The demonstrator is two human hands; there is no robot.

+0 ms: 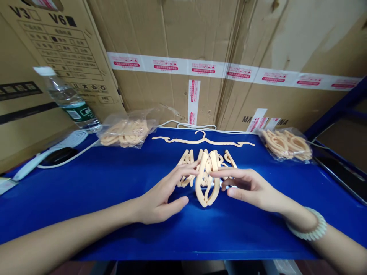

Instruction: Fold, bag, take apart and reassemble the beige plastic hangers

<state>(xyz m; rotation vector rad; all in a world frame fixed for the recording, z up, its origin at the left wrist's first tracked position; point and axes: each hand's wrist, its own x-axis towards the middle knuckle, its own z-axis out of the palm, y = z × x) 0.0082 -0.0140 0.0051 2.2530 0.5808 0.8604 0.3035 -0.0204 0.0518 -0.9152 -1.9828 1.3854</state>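
A cluster of peach plastic clips lies in the middle of the blue table. My left hand reaches in from the left, fingers stretched, fingertips touching the clips' left side. My right hand comes from the right, its index finger extended onto the clips and its thumb apart below. Both hands have their fingers apart, touching the pile. A flat peach hanger lies behind the clips.
Two clear bags of peach clips sit at the back: the left bag and the right bag. A water bottle stands back left beside a white handheld device and a white cable. Cardboard boxes wall the back.
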